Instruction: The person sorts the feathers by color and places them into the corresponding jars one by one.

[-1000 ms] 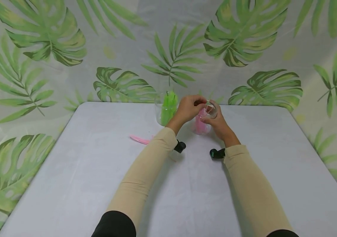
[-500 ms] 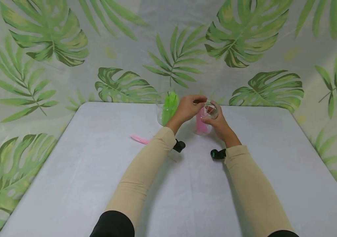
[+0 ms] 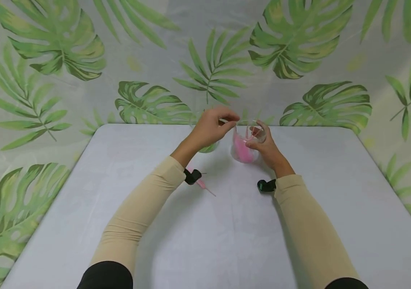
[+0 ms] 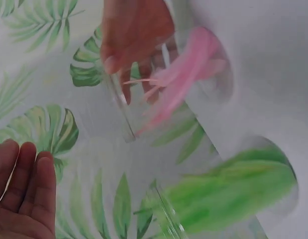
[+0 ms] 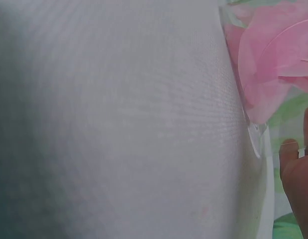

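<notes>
My right hand [image 3: 268, 150] grips a clear cup [image 3: 233, 150] near its rim, thumb on the near side. Inside it lean several pink pieces [image 3: 243, 149] that look like feathers with thin stems, their stem ends pointing up. Just left of the rim is my left hand [image 3: 214, 126], its fingers loosely bent with nothing seen between them; they also show as fingers [image 4: 32, 184] in the left wrist view. Behind this hand stands a second clear cup holding similar green feathers [image 4: 228, 191], mostly hidden in the head view.
Pink feathers [image 3: 201, 183] with thin stems lie on the white table [image 3: 227, 233], partly under the left wrist camera [image 3: 192, 176]. A leaf-patterned cloth [image 3: 147, 102] hangs behind the table's back edge.
My left hand has moved left, from over the pink feathers' cup to beside its rim, now covering most of the green feathers. My right hand stays on the cup.
</notes>
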`<state>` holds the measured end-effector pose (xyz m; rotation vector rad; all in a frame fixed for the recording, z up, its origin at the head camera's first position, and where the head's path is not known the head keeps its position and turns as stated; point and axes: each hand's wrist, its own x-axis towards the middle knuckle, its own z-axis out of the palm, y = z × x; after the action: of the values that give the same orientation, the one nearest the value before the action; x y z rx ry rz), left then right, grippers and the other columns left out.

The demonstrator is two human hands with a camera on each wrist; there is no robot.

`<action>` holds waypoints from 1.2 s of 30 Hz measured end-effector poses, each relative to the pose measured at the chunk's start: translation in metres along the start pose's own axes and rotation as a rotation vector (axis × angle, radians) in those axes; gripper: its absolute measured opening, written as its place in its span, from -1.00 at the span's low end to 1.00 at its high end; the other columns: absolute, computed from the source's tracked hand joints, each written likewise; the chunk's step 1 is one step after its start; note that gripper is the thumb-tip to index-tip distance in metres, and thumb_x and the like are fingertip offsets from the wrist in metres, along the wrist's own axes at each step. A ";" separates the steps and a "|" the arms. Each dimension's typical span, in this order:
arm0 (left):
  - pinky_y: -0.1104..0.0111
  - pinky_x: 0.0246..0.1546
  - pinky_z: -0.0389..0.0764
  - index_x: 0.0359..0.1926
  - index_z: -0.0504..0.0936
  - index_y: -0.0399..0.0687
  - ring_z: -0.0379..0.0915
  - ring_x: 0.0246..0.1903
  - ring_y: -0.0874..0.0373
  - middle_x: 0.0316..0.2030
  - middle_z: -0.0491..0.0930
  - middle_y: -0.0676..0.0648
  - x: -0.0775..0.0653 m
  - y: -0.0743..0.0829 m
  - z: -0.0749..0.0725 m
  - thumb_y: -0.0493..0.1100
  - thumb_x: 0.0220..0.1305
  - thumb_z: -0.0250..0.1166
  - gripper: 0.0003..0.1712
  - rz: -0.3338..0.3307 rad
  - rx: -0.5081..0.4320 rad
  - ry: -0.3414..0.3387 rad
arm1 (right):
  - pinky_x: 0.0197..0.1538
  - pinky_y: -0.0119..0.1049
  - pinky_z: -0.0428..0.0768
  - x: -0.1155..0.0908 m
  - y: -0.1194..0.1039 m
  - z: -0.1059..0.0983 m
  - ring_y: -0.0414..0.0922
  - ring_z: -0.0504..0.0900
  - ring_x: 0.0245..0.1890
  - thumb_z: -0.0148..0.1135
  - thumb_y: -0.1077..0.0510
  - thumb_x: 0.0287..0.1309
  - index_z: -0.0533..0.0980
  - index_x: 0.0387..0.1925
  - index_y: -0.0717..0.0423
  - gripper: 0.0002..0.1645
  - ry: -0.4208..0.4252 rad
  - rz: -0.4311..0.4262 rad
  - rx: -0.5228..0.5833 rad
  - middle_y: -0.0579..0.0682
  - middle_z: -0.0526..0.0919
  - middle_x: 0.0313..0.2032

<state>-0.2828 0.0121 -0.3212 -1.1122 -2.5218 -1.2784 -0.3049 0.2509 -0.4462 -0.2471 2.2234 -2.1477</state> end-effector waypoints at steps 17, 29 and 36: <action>0.27 0.03 0.62 -0.09 0.75 -0.04 0.64 -0.02 0.16 -0.10 0.73 0.03 -0.101 -0.032 0.013 -0.25 0.31 0.30 -0.81 0.149 0.439 -0.488 | -0.02 -0.56 0.47 0.000 -0.002 -0.001 0.00 0.09 0.43 0.17 0.36 0.20 -0.19 0.55 -0.12 0.08 0.007 0.007 0.018 0.23 0.04 0.47; 0.26 -0.25 0.60 -0.26 0.73 0.11 0.62 -0.27 0.15 -0.34 0.67 0.09 -0.112 -0.041 0.039 -0.21 0.30 0.30 -0.89 0.277 0.737 -0.582 | 0.02 -0.52 0.44 0.001 0.000 -0.001 0.00 0.04 0.50 0.19 0.34 0.22 -0.18 0.54 -0.19 0.07 0.006 0.019 0.004 0.17 0.03 0.51; 0.33 -0.14 0.61 -0.29 0.75 0.07 0.60 -0.28 0.21 -0.35 0.62 0.08 -0.114 -0.050 0.046 -0.22 0.30 0.31 -0.89 0.162 0.605 -0.603 | 0.02 -0.52 0.44 0.000 -0.002 0.000 0.02 0.03 0.50 0.21 0.34 0.21 -0.17 0.54 -0.18 0.07 0.002 0.017 0.020 0.19 0.03 0.51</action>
<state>-0.2224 -0.0371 -0.4284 -1.6419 -2.8052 -0.0894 -0.3045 0.2512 -0.4446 -0.2247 2.1960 -2.1620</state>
